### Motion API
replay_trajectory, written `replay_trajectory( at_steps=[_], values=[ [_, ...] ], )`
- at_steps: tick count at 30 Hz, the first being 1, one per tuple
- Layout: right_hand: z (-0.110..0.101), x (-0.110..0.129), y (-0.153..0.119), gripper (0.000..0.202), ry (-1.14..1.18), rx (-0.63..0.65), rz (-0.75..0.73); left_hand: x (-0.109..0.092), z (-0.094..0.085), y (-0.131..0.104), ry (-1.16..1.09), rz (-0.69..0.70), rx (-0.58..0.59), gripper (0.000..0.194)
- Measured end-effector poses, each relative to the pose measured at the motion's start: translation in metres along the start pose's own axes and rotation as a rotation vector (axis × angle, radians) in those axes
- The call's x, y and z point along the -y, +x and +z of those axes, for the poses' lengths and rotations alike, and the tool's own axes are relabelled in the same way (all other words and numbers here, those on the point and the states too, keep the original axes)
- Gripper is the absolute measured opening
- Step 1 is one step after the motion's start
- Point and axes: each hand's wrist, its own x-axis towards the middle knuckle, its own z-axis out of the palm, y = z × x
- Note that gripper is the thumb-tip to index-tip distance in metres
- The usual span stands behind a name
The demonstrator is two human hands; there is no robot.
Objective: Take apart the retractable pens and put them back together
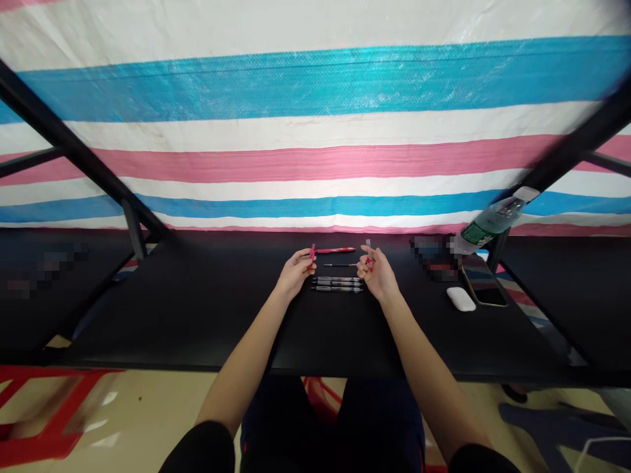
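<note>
Trousers (pixel 330 427), dark in colour, cover your legs at the near edge of the black table (pixel 197 315), and part of a red stool (pixel 323 394) shows between your knees. Both your forearms reach over the tabletop, well apart at the elbows and closer at the wrists. Between your hands, on the nearer side, grey-and-clear pens (pixel 338 284) lie side by side, running left to right. Your left hand (pixel 294 272) pinches a small red pen part (pixel 313 253) upright between thumb and fingers; your right hand (pixel 377 274) has its fingers closed on a clear piece (pixel 369 249) with red at its lower end — its exact shape is too small to tell. Just beyond the pens lies a thin refill (pixel 340 265), its right end by your right fingers, and past that a red pen (pixel 336 250). Over to your right sit a white case (pixel 461 299), then a dark-screened phone (pixel 484 282) and, farther on, a clear bottle (pixel 490 223) with a green label — it looks tilted here. Behind the table spreads a striped sheet (pixel 320 164) in blue, white and pink.
</note>
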Motion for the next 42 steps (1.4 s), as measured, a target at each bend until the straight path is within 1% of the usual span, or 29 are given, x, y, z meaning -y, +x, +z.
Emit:
replay_trajectory(
  at_steps=[3, 8, 10, 14, 23, 28, 32, 42],
  values=[
    [0.0004, -0.0004, 0.0005, 0.022, -0.009, -0.019, -0.006, 0.0003, -0.0006, -0.0005, 0.007, 0.009, 0.003, 0.034],
    [-0.0018, -0.0012, 0.004, 0.019, -0.016, -0.135, -0.046, 0.0009, -0.0011, 0.0004, 0.004, -0.002, -0.009, 0.029],
    [-0.0023, -0.0008, 0.0045, 0.018, 0.001, -0.152, -0.048, 0.0013, -0.0013, 0.0013, 0.007, -0.014, -0.024, 0.025],
    [-0.0011, 0.0001, 0.0034, 0.017, 0.028, -0.153, -0.032, 0.0012, -0.0012, 0.0024, 0.011, -0.019, -0.048, 0.021],
    [-0.0008, -0.0006, 0.0035, 0.018, 0.004, -0.126, -0.019, 0.0007, -0.0021, 0.0031, 0.0, -0.014, -0.057, 0.021],
    [-0.0018, -0.0003, 0.0048, 0.017, 0.004, -0.151, -0.013, 0.0007, -0.0009, 0.0029, 0.013, -0.024, -0.062, 0.021],
    [-0.0027, -0.0008, 0.0053, 0.017, -0.016, -0.137, -0.025, 0.001, -0.0011, 0.0028, 0.016, -0.013, -0.059, 0.019],
    [0.0006, 0.0002, 0.0032, 0.014, 0.003, -0.163, -0.007, -0.0004, 0.0005, 0.0015, 0.025, -0.021, -0.073, 0.024]
  ],
)
